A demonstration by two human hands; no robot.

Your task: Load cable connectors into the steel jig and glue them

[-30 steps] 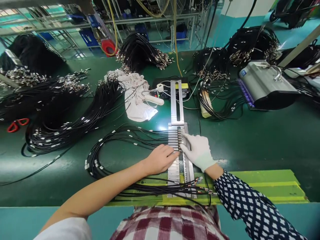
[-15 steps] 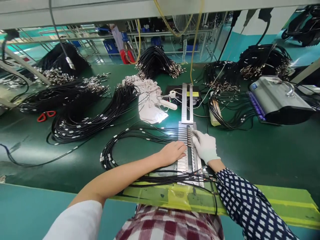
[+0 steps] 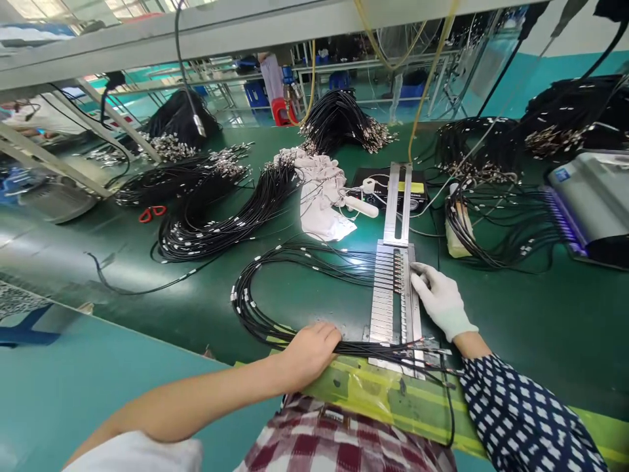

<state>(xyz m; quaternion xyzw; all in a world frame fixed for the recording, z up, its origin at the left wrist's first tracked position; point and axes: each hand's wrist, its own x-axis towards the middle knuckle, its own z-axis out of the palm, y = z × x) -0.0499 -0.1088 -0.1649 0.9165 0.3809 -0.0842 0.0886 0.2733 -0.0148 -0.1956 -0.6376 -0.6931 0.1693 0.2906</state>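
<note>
My bare left hand (image 3: 314, 351) is closed over a bundle of black cables (image 3: 361, 349) near the table's front edge; its fingertips are partly hidden. The stripped, multicoloured ends of this bundle lie across the lower part of a slotted metal jig (image 3: 386, 321). Several more cables sit in the jig's upper slots, with their small metal connectors (image 3: 398, 272) lined up in a row. My right hand (image 3: 439, 298), in a white glove, has its thumb and curled forefinger against the jig's right edge, beside those connectors.
Behind the jig stand a black control box (image 3: 417, 187) and a crumpled cloth (image 3: 319, 196). Cable bundles (image 3: 221, 226) and red-handled scissors (image 3: 152, 213) lie to the left. On the right is a grey machine with a purple glow (image 3: 597, 196). A metal beam (image 3: 246, 29) crosses overhead.
My left hand has left the jig's slots and moved down and left onto the loose cable bundle. My right hand has shifted off the connectors to the jig's right edge. The view has turned left.
</note>
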